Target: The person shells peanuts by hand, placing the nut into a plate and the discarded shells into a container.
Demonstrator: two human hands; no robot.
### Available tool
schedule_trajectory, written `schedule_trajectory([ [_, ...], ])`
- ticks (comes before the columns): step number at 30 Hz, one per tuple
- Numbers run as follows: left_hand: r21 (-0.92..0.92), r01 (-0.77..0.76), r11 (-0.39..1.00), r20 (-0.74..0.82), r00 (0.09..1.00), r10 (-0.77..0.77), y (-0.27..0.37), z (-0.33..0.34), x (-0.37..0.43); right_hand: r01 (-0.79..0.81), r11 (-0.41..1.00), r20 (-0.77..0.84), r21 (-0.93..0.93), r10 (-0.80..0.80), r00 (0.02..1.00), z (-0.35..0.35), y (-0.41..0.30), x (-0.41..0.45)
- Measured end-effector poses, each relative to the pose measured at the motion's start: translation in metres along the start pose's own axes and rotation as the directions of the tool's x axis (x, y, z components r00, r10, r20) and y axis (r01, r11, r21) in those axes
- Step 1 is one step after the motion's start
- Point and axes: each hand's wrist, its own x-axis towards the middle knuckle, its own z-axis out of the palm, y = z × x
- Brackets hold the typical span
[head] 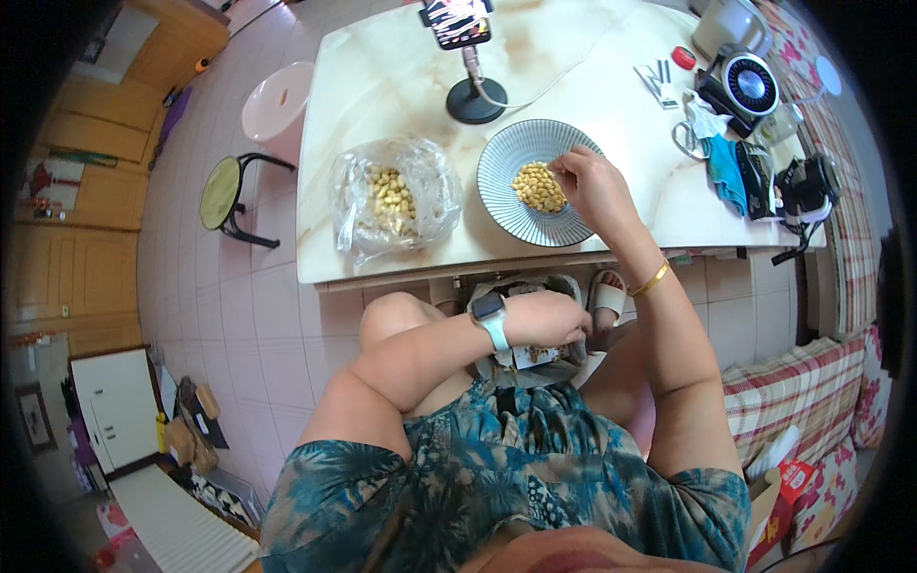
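My right hand (587,183) is over the right side of a blue-and-white striped plate (501,208), its fingertips pinched together beside a heap of pale yellow beans or kernels (539,188). Whether a piece is between those fingertips cannot be made out. Below the table edge, my left hand (548,320), with a watch on its wrist, hangs over a lined waste bin (566,283) that holds scraps. Its fingers are curled and partly hidden. Left of the plate lies a clear plastic bag (437,179), open at the top, with more of the pale pieces (392,193) inside.
A phone (458,21) on a round-based stand (476,100) stands behind the plate, its cable crossing the marble-look table (319,215). Scissors (688,140), a blue cloth (727,175) and a small fan (749,84) are at right. A stool (221,193) and pink bin (276,107) stand left.
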Motion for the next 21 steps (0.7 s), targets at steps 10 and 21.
schedule_trajectory([
  [10, 0.158, -0.197, 0.968, -0.445, 0.861, 0.247, 0.006, -0.034, -0.041, 0.171, 0.966, -0.008, -0.195, -0.176, 0.984, 0.004, -0.014, -0.005],
  [21, -0.247, 0.404, 0.881, -0.964, -0.007, -0.267, -0.076, -0.135, -0.169, 0.214, 0.97, -0.033, -0.114, -0.219, 0.975, 0.006, -0.027, -0.006],
])
